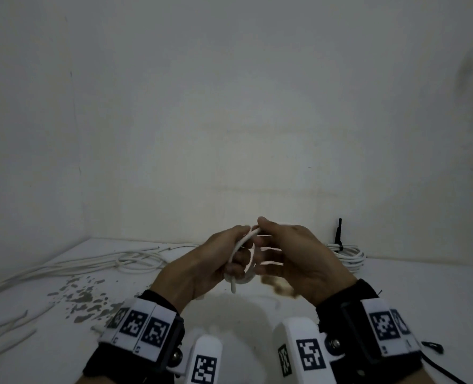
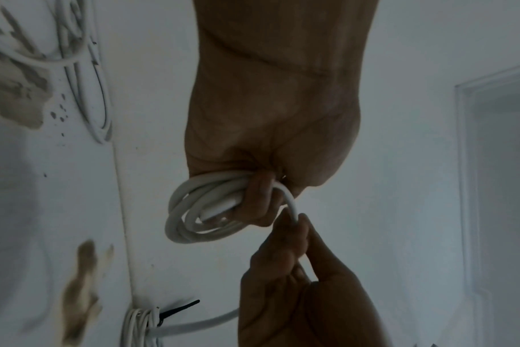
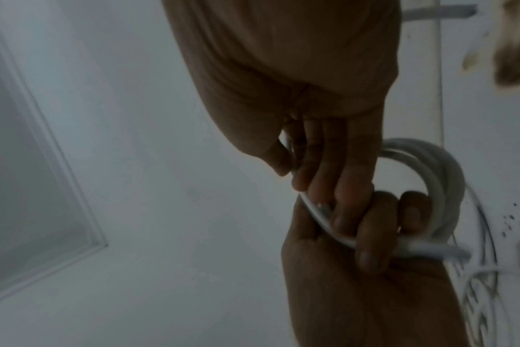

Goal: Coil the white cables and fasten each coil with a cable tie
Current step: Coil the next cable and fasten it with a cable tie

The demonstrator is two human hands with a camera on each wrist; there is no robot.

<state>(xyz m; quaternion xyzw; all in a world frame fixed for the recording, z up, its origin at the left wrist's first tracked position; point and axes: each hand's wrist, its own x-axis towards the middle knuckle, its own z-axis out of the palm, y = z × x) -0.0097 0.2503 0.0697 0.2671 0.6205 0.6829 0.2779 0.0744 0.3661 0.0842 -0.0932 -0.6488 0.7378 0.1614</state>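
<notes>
My left hand [image 1: 231, 256] grips a small coil of white cable [image 1: 245, 273] above the white table, fingers curled round its loops [image 2: 199, 211]. A short cable end hangs down below the fist. My right hand [image 1: 268, 239] pinches the strand that runs off the top of the coil [image 2: 293, 206], thumb and fingers closed on it [image 3: 318, 211]. The two hands touch at the fingertips. The coil [image 3: 442, 178] bulges out past the left fingers.
Loose white cables [image 1: 124, 261] lie tangled at the back left, and short pieces [image 1: 5, 331] near the left edge. A finished coil [image 1: 348, 256] with a black cable tie [image 1: 339, 231] stands at the back right. Another black tie [image 1: 433, 346] lies at right. Paint is chipped on the table [image 1: 85, 297].
</notes>
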